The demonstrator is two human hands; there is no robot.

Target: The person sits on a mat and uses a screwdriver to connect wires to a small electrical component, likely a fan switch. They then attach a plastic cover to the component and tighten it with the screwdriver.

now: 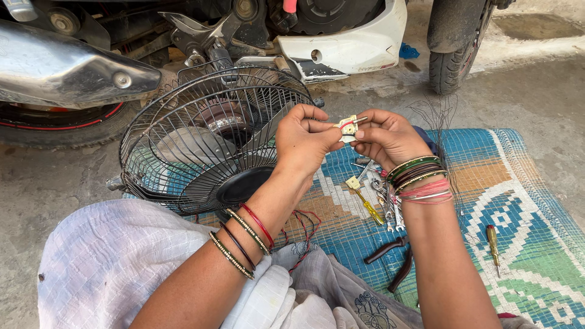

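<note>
Head view: left hand (pixel 304 141) and right hand (pixel 385 137) both pinch small cream switch part (pixel 348 128) between fingertips, above woven mat (pixel 518 201).

Fan (pixel 207 140) left of mat (pixel 518 201); pliers (pixel 393 259) on mat

Your left hand (pixel 304 143) and right hand (pixel 384 137) pinch a cream-white switch part (pixel 348 128) with a red mark. Fan cage (pixel 207 140): black wire. Mat (pixel 487 201): blue, green, orange, white geometric weave. Your screwdriver (pixel 492 240): yellow handle. Your bangles (pixel 420 176): green, pink.
</note>
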